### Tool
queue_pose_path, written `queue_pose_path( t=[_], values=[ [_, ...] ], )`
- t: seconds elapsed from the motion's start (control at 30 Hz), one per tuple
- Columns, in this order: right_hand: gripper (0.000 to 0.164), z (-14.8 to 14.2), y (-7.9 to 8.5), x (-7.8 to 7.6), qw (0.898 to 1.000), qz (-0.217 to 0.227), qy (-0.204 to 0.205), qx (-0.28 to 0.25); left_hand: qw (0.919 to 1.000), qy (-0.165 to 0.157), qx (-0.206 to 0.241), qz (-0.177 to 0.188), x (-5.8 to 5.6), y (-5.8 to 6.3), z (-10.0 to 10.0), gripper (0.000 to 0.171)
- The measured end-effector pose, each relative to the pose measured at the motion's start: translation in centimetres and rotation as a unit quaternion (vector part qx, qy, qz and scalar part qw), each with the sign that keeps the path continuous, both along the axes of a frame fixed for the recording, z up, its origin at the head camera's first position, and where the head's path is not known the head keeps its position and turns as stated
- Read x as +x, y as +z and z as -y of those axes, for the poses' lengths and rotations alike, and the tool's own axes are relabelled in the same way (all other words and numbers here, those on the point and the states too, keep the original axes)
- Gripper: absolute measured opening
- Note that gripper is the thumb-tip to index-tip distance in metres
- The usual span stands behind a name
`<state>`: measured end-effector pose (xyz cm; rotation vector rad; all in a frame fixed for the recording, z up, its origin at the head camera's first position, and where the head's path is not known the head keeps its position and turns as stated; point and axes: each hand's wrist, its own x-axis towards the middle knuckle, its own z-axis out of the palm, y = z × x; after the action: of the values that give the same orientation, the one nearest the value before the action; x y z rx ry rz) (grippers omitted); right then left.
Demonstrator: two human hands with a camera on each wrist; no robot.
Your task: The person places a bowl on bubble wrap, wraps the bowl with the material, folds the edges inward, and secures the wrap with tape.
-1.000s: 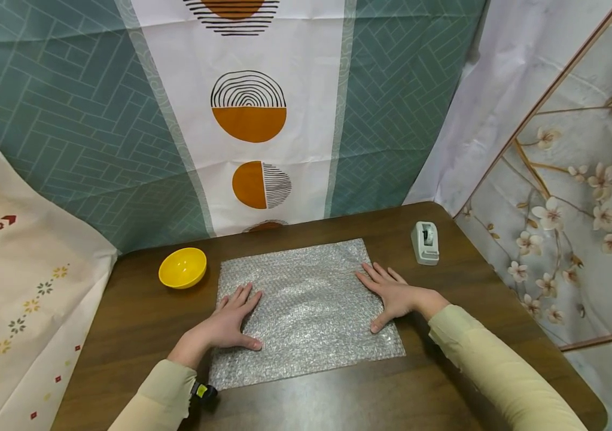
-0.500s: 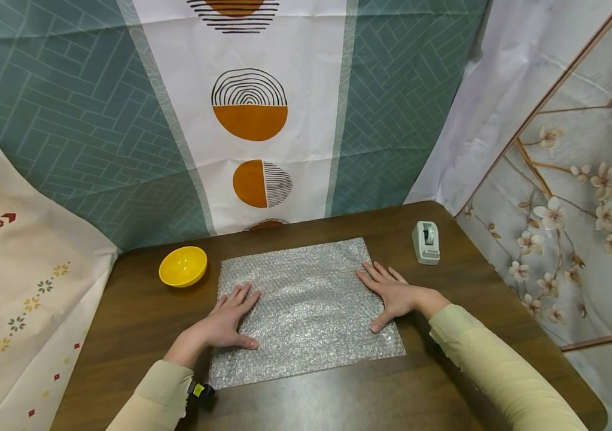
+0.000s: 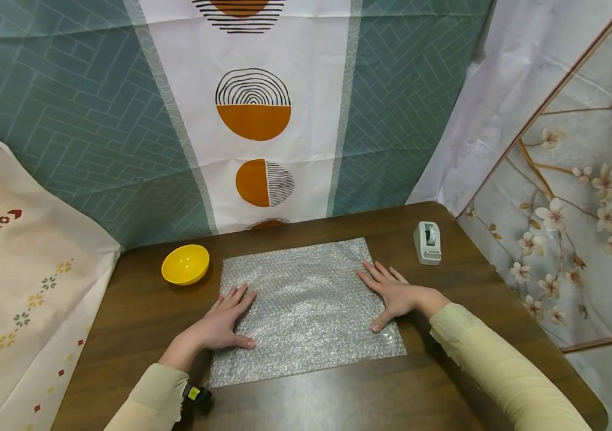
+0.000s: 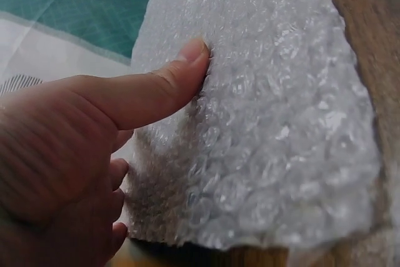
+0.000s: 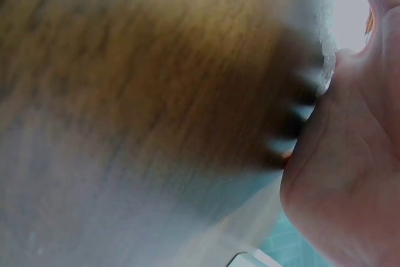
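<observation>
A sheet of bubble wrap [image 3: 311, 311] lies flat on the brown wooden table [image 3: 338, 398]. On its left side rests my left hand [image 3: 223, 323], fingers spread and thumb stretched out to the right. The left wrist view shows that thumb touching the bumpy plastic [image 4: 269, 104]. My right hand [image 3: 398, 297] rests at the sheet's right edge, its fingers spread toward the far side and the thumb pointing nearer. In the right wrist view, the palm [image 5: 350, 173] fills the right side and the fingertips are mostly hidden.
A yellow bowl [image 3: 185, 265] stands on the table left of the sheet's far corner. Toward the back right is a white tape dispenser [image 3: 427, 243]. Patterned cloths hang behind the table [image 3: 408, 108] and along both sides.
My left hand has slid slightly to the left across the bubble wrap. The right hand stays in its place, and the head view has shifted a little.
</observation>
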<state>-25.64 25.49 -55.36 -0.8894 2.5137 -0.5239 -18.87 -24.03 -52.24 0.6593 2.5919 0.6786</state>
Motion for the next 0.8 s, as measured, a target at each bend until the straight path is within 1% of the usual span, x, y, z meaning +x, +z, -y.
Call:
queue_pose_path(
  t=[0.17,0.27,0.33,0.37,0.4,0.43,0.47,0.5,0.53,0.57,0.6,0.63,0.67,0.7,0.73,0.8],
  values=[
    [0.145,0.0,0.1,0.1,1.0,0.002,-0.002,-0.005,0.9999,0.008,0.013,-0.001,0.1,0.0,0.8,0.114],
    [0.145,0.0,0.0,0.0,1.0,0.001,-0.001,-0.006,0.9991,0.031,0.029,-0.007,0.3,0.2,1.6,0.108],
    [0.145,0.1,-0.1,0.0,1.0,0.0,0.001,-0.007,0.9966,0.056,0.05,-0.034,0.3,0.3,2.2,0.097],
    [0.145,0.1,0.0,0.0,1.0,0.001,0.002,-0.008,0.9936,0.075,0.064,-0.056,0.2,0.4,2.5,0.089],
    [0.144,0.1,0.1,0.1,1.0,0.002,0.004,-0.01,0.9886,0.098,0.079,-0.082,0.1,0.5,2.7,0.081],
    [0.144,0.1,0.3,0.2,1.0,0.004,0.007,-0.015,0.9811,0.123,0.095,-0.115,0.1,0.6,2.9,0.071],
    [0.143,0.2,0.6,0.3,1.0,0.007,0.01,-0.024,0.9702,0.15,0.111,-0.154,-0.1,0.7,3.1,0.062],
    [0.143,0.3,0.8,0.4,1.0,0.009,0.012,-0.027,0.9558,0.182,0.129,-0.191,-0.2,0.9,3.3,0.053],
    [0.142,0.3,1.2,0.6,0.999,0.012,0.013,-0.032,0.9377,0.22,0.148,-0.224,-0.4,1.1,3.4,0.045],
    [0.142,0.4,1.5,0.7,0.999,0.016,0.015,-0.037,0.9173,0.258,0.165,-0.255,-0.6,1.3,3.6,0.039],
    [0.141,0.5,1.8,0.9,0.999,0.017,0.017,-0.04,0.8951,0.299,0.182,-0.277,-0.8,1.5,3.7,0.036],
    [0.14,0.6,2.2,1.0,0.999,0.018,0.018,-0.04,0.8724,0.339,0.199,-0.29,-1.0,1.7,3.9,0.036],
    [0.14,0.7,2.5,1.2,0.999,0.019,0.018,-0.038,0.8486,0.38,0.221,-0.295,-1.2,1.9,4.0,0.038],
    [0.14,0.7,2.7,1.2,0.999,0.017,0.018,-0.031,0.8262,0.42,0.242,-0.288,-1.5,2.0,4.2,0.041],
    [0.14,0.8,2.9,1.3,0.999,0.016,0.017,-0.029,0.8052,0.456,0.263,-0.274,-1.9,2.1,4.4,0.046],
    [0.14,0.8,2.9,1.3,0.999,0.015,0.018,-0.028,0.7667,0.521,0.304,-0.22,-2.6,2.3,4.9,0.057]
  ],
)
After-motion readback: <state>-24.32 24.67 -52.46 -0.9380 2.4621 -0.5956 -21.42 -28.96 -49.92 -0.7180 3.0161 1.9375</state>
